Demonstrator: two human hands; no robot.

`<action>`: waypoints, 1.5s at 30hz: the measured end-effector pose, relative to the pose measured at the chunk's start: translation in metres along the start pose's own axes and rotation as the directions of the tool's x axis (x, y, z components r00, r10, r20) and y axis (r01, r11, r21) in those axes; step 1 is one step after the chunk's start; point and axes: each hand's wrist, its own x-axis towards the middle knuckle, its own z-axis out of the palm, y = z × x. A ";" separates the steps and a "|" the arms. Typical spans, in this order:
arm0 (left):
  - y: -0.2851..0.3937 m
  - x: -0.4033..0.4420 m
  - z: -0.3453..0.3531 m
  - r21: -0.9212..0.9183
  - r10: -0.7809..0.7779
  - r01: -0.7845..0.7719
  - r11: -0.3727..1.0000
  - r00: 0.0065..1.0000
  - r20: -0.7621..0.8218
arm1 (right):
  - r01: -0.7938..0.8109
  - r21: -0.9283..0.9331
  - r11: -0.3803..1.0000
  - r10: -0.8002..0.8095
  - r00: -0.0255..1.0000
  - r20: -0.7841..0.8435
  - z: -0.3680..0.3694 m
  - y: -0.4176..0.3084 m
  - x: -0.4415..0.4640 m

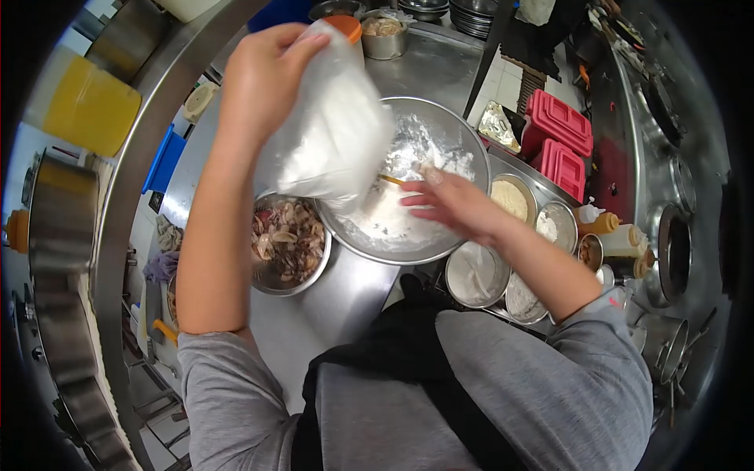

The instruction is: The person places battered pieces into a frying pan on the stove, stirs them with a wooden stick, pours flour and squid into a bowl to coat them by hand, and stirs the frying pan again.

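Note:
A clear plastic bag point(334, 129) of white powder hangs from my left hand point(267, 74), whose fingers are closed on its top corner. The bag's lower part is over the left side of a large metal bowl point(471, 145). White powder point(393, 216) lies in that bowl, partly clumped. Over the bowl's right side is my right hand point(448, 200), its fingers spread and dusted white. A thin orange-yellow object point(390, 180) shows between the bag and my right fingertips. Left of the large bowl, a smaller metal bowl point(318, 271) holds cut, brownish seafood-like pieces point(287, 239).
Bowls of powder point(473, 275) and crumbs point(510, 198) stand at the right, near squeeze bottles point(605, 223). Red lidded containers point(561, 122) are farther back. A metal pot point(385, 45) stands on the steel counter point(432, 67). A yellow bucket point(93, 102) sits on the left shelf.

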 end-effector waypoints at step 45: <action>-0.039 -0.059 0.201 -0.894 -0.295 0.429 -0.133 0.843 0.449 | 0.694 -0.616 0.373 -0.909 0.406 -0.093 -0.033 -0.042 0.054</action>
